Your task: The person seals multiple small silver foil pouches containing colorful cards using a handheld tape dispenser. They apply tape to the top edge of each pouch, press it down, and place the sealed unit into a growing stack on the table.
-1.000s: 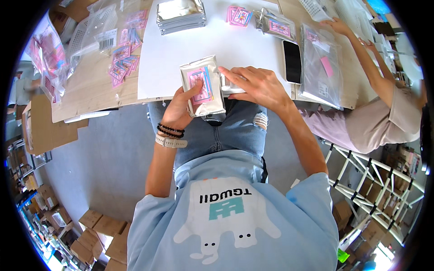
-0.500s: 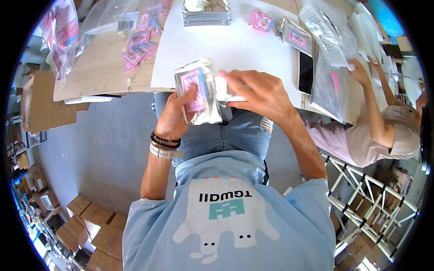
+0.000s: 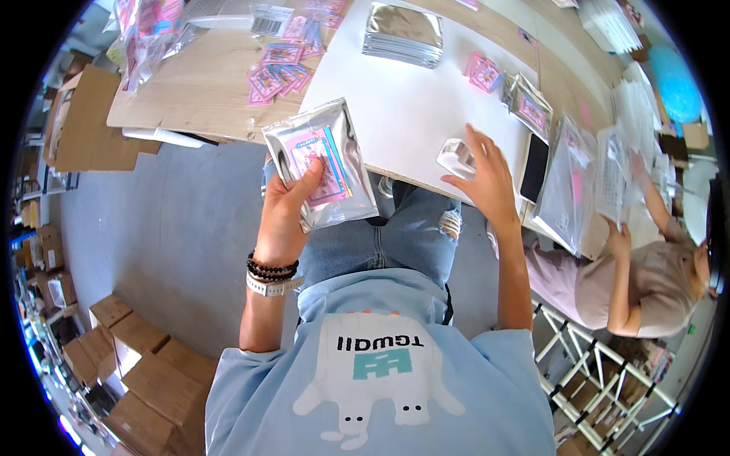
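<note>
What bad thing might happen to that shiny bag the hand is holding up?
The left hand holds the bag alone, off the table and over the lap, so it may slip to the floor. The right hand reaches to a small shiny object near the table's edge and might knock it off.

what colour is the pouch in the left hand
Shiny silver, with a pink card showing through its clear front; the pouch in the left hand shows best in the head view.
</note>
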Motion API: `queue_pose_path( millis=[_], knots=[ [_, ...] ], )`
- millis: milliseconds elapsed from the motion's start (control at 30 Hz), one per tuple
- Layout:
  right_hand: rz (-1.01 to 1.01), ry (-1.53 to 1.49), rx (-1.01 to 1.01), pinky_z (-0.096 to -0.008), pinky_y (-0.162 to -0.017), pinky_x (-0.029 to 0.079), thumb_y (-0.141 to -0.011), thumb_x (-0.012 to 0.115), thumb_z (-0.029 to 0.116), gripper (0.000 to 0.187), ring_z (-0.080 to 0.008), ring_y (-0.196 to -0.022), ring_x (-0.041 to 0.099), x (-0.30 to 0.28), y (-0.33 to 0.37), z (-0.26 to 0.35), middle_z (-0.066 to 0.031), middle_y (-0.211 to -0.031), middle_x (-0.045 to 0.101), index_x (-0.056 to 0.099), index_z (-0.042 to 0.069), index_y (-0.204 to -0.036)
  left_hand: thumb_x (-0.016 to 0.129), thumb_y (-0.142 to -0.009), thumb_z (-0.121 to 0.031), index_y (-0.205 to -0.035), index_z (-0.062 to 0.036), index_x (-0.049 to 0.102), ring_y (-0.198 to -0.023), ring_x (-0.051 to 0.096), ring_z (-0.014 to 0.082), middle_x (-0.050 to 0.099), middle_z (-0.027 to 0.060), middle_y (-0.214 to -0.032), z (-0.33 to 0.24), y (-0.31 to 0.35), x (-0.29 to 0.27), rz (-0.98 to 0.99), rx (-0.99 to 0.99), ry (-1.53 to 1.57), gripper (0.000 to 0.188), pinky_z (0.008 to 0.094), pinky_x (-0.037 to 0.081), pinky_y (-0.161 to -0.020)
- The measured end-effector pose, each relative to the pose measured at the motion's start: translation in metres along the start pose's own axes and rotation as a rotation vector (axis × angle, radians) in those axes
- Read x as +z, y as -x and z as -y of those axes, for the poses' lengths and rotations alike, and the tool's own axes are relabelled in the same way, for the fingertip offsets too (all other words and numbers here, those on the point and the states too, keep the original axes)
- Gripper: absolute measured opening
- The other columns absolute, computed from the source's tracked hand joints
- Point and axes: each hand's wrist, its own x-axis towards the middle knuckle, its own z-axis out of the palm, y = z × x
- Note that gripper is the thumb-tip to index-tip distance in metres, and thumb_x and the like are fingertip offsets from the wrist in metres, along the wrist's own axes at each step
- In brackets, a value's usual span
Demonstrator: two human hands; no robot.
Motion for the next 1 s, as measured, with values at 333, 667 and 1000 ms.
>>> queue_pose_path(
  millis=[333,667,1000],
  knots=[
    [0.039,-1.379,0.339,-0.0238,-0.069,0.054,-0.091,0.079,0.003,0.016,-0.0107,-0.076,0.069,-0.028,-0.029,0.152,-0.0077,-0.094,0.075,0.076,-0.001,-0.106,0.067,-0.105,-0.017,-0.123,0.0007,0.069,-0.095,0.068,0.007,0.076,0.0033,-0.108,0.012,0.025,0.017,-0.13,0.258,-0.256,0.025,0.0269,0.056,-0.086],
    [0.39,-1.766,0.622,-0.0208,-0.062,0.039,-0.098,0.075,0.012,0.016,-0.0027,-0.071,0.05,-0.013,-0.031,0.138,0.0032,-0.083,0.066,0.076,-0.004,-0.101,0.063,-0.108,-0.025,-0.119,-0.0012,0.069,-0.104,0.065,0.006,0.074,0.0002,-0.108,0.027,0.026,-0.001,-0.139,0.171,-0.195,0.027,0.0273,0.054,-0.092],
    [0.28,-1.882,0.732,-0.0262,-0.075,0.056,-0.099,0.073,0.013,0.029,-0.0093,-0.091,0.068,0.007,-0.01,0.112,-0.005,-0.101,0.073,0.067,0.0,-0.125,0.053,-0.112,-0.025,-0.124,-0.0052,0.067,-0.098,0.066,0.0084,0.07,0.0008,-0.115,0.059,0.011,0.011,-0.107,0.08,0.055,0.026,0.0264,0.052,-0.088]
  ],
)
